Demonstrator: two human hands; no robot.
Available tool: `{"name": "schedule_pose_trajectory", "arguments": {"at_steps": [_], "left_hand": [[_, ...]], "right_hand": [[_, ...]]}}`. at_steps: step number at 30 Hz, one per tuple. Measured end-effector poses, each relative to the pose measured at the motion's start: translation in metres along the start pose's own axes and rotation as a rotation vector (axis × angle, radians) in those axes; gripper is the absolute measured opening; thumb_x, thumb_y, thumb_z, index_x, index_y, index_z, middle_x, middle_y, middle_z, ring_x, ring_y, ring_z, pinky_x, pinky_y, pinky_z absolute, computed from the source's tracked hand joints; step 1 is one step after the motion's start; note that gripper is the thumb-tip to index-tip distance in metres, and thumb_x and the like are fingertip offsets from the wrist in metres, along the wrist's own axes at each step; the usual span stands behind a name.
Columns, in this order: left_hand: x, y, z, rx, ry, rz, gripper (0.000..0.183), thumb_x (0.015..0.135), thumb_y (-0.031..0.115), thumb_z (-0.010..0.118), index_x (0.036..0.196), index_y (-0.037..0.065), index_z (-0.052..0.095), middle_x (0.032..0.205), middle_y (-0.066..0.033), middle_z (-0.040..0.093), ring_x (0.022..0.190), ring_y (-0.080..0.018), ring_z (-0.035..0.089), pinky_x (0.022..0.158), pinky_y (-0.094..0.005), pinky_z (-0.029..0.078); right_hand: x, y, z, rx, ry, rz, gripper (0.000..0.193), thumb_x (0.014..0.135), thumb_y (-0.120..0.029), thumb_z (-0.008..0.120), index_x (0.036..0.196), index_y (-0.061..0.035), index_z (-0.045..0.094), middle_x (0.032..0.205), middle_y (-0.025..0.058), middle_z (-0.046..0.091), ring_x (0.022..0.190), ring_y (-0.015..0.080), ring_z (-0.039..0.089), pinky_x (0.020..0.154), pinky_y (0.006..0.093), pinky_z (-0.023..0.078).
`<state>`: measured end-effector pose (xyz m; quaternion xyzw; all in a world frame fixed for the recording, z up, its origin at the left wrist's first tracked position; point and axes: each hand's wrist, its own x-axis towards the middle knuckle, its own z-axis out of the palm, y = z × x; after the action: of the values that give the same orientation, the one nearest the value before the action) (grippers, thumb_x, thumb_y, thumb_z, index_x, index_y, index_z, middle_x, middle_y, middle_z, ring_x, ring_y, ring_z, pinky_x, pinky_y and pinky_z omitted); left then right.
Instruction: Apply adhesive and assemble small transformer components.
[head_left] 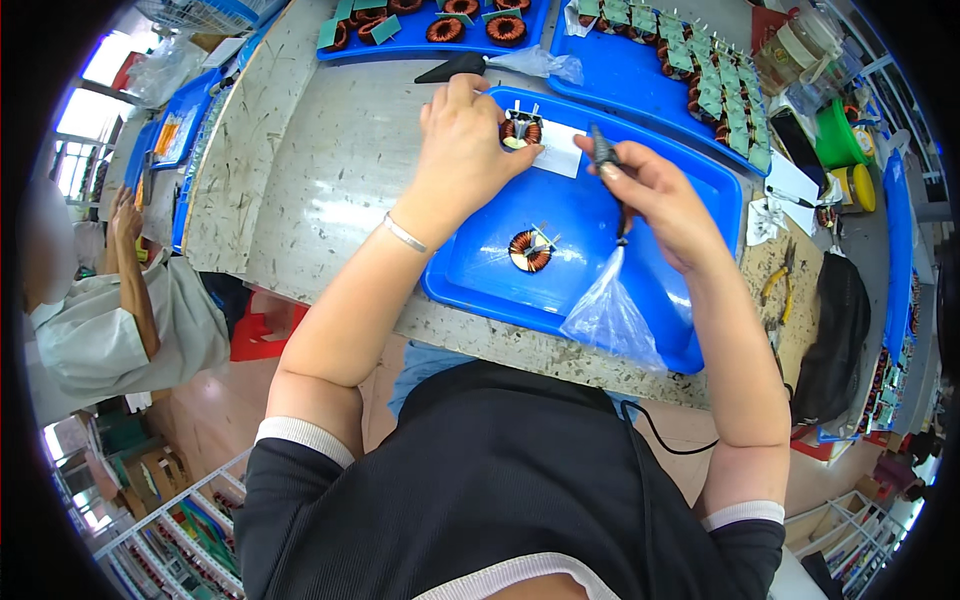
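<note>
Grey stone bench [330,170], crowded workshop.

Glossy blue plastic tray [650,180], copper-wound coil [530,250]

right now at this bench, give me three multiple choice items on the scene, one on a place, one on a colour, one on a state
1. Where does the loose copper coil lie?
A. in the blue tray
B. on the floor
C. on the person's lap

2. What colour is the tray under the hands?
A. red
B. blue
C. white

3. What is the left hand doing?
A. hanging empty at the person's side
B. holding a coil at the tray's far edge
C. gripping pliers

Answers: 1 A, the coil rests on the tray floor between the hands. 2 B, its rim and floor are blue. 3 B, its fingers close on a coil, while the right hand holds a dark tool.
</note>
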<state>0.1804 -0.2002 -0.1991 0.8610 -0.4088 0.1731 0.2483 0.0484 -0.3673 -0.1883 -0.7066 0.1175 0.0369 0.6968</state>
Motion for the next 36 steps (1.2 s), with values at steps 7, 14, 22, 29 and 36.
{"name": "schedule_pose_trajectory", "arguments": {"at_steps": [7,14,22,29,36], "left_hand": [[0.000,-0.003,0.006,0.027,-0.035,-0.031,0.033,0.058,0.025,0.074,0.074,0.002,0.058,0.104,-0.0129,0.048,0.100,-0.0281,0.045,0.083,-0.0395,0.035],[-0.013,-0.032,-0.040,-0.024,0.046,-0.160,0.036,0.059,0.030,0.074,0.074,0.002,0.060,0.107,-0.0158,0.050,0.101,-0.0307,0.048,0.084,-0.0373,0.040],[-0.050,-0.089,-0.045,0.257,0.002,-0.331,0.040,0.058,0.034,0.074,0.075,0.001,0.060,0.106,-0.0167,0.049,0.100,-0.0305,0.045,0.083,-0.0419,0.035],[-0.010,-0.023,-0.023,-0.210,-0.225,0.100,0.020,0.065,0.013,0.067,0.082,0.006,0.058,0.086,-0.0104,0.055,0.085,-0.0293,0.052,0.075,-0.0351,0.042],[0.007,-0.015,0.019,-0.102,-0.239,0.214,0.020,0.064,0.016,0.068,0.076,0.004,0.057,0.076,-0.0100,0.053,0.078,-0.0284,0.052,0.069,-0.0369,0.042]], "right_hand": [[-0.056,-0.028,-0.031,0.248,0.128,-0.147,0.018,0.085,-0.013,0.046,0.096,0.0001,0.050,0.114,0.0167,0.052,0.103,0.0208,0.053,0.050,0.0165,0.039],[-0.123,-0.029,-0.070,0.428,0.329,-0.220,0.020,0.087,-0.014,0.044,0.099,0.0024,0.045,0.065,0.0099,0.055,0.037,0.0119,0.049,0.033,0.0168,0.038],[-0.164,-0.029,-0.087,0.444,0.411,-0.347,0.019,0.090,-0.011,0.038,0.102,0.0035,0.041,0.062,0.0073,0.049,0.031,0.0081,0.039,0.031,0.0153,0.032],[-0.181,-0.025,-0.081,0.550,0.399,-0.433,0.021,0.090,-0.011,0.038,0.104,0.0052,0.038,0.063,0.0091,0.049,0.031,0.0088,0.039,0.030,0.0170,0.031],[-0.193,-0.019,-0.072,0.541,0.410,-0.412,0.025,0.088,-0.012,0.044,0.105,0.0055,0.039,0.062,0.0104,0.049,0.031,0.0100,0.039,0.029,0.0173,0.030]]}}
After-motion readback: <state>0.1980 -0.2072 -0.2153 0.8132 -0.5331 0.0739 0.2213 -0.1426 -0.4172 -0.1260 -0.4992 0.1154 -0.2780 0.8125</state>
